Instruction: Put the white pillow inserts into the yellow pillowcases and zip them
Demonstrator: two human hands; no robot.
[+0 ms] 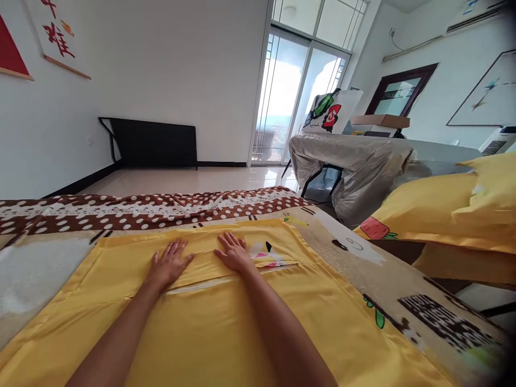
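A yellow pillowcase (193,333) lies spread out in front of me on a patterned blanket (322,231). A long slit with a pale edge, perhaps a zipper, crosses it; part of a white and pink print shows just beyond the slit's right half. My left hand (170,264) rests flat on the cloth, left of centre, with fingers stretched forward. To its right, my right hand (233,251) also lies flat, palm down, beside the print. Neither hand grips anything. My forearms cover parts of the slit.
Yellow pillows (439,201) with a carrot print are stacked at the right. Behind them stands a table under a grey plastic cover (355,161), carrying a printed bag (332,113) and boxes (381,121). A black folded panel (157,144) leans at the far wall.
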